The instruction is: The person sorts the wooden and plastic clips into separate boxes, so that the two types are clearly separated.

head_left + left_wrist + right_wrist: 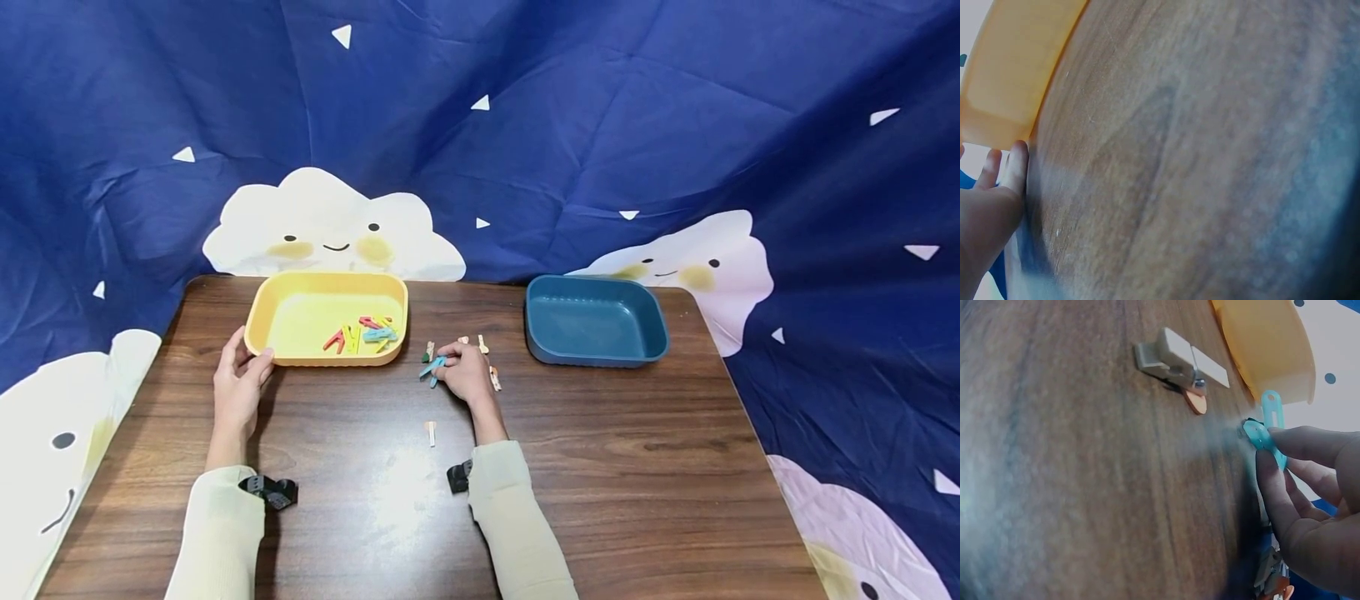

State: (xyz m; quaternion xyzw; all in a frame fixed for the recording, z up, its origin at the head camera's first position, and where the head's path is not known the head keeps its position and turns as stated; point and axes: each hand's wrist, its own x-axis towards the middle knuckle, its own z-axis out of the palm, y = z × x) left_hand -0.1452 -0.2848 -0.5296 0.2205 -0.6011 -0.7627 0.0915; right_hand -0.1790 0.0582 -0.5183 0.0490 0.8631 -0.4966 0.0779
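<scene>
My right hand (467, 372) pinches a light blue plastic clothespin (432, 367) between thumb and fingertips, over the table between two bins. The same blue clothespin (1274, 419) shows in the right wrist view, its legs spread apart. My left hand (238, 390) rests at the near left corner of the yellow bin (322, 361), thumb along the front wall and fingers by the left side. Inside that bin lie several plastic clothespins, among them a red clothespin (334, 341) and a blue clothespin (379, 335). A small wooden clothespin (431, 432) lies nearer me.
A dark blue bin (596, 361) stands at the back right. Around my right hand lie several small wooden clothespins, one of them a wooden clothespin (494, 378) to its right. Behind the wooden table (637, 483) hangs a blue cloth (525, 67) with clouds.
</scene>
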